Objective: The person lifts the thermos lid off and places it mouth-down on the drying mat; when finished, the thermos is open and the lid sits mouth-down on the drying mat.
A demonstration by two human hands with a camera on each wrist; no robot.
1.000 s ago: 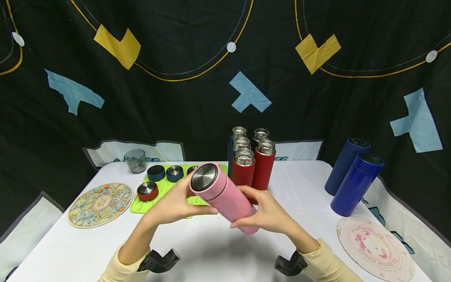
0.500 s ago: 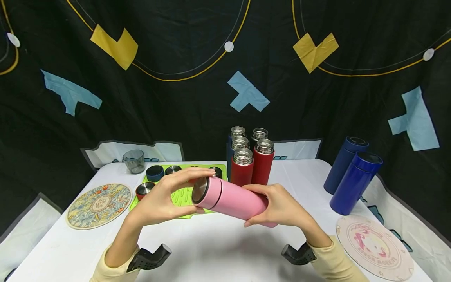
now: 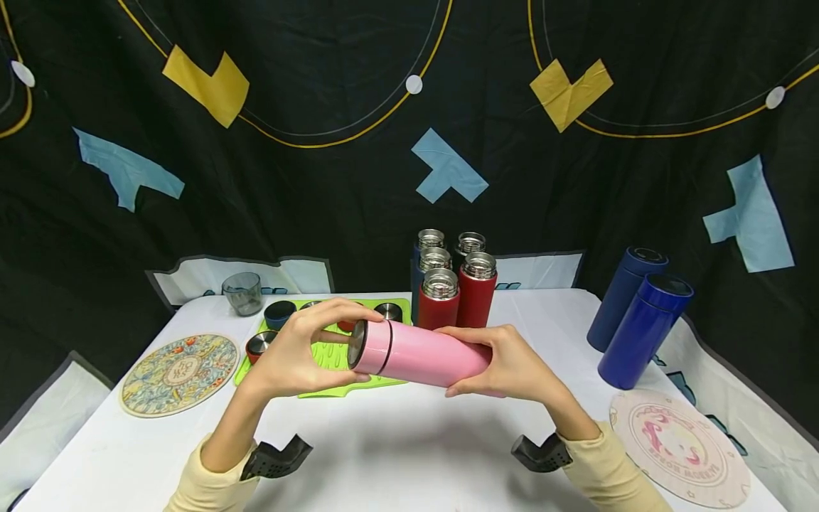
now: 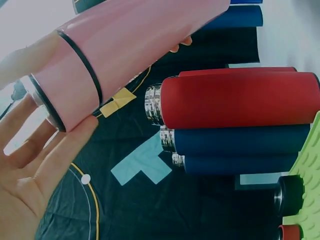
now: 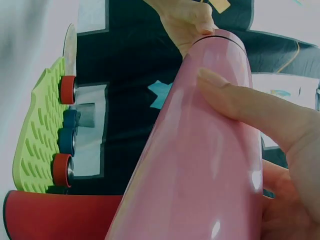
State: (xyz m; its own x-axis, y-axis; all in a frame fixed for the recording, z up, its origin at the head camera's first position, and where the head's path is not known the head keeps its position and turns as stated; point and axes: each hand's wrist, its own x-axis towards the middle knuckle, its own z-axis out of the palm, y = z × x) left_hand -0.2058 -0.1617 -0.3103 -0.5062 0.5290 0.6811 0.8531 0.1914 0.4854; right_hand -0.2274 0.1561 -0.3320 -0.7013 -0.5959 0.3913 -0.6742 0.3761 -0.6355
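A pink thermos bottle (image 3: 429, 355) is held up in the air, lying nearly level with its capped end to the left. Around the cap, my left hand (image 3: 288, 355) pinches with thumb below and fingers above; in the left wrist view the fingertips touch the cap's pink side (image 4: 65, 100). My right hand (image 3: 512, 363) grips the body near the base, its thumb (image 5: 225, 95) along the side in the right wrist view. A black ring marks the seam between cap and body. Behind the thermos stand several lidless bottles, including a red bottle (image 3: 439, 309).
A green mat (image 3: 333, 359) bears several loose caps, such as a red cap (image 3: 257, 344) and a navy cap (image 3: 279, 313). A glass (image 3: 243, 293) and patterned round mat (image 3: 160, 387) lie left. Two capped blue bottles (image 3: 643, 338) and a pink round mat (image 3: 678, 448) are right.
The thermos has swung from a steep tilt to nearly level. My left hand has shifted left to the cap's end, and my right hand has moved right with the base.
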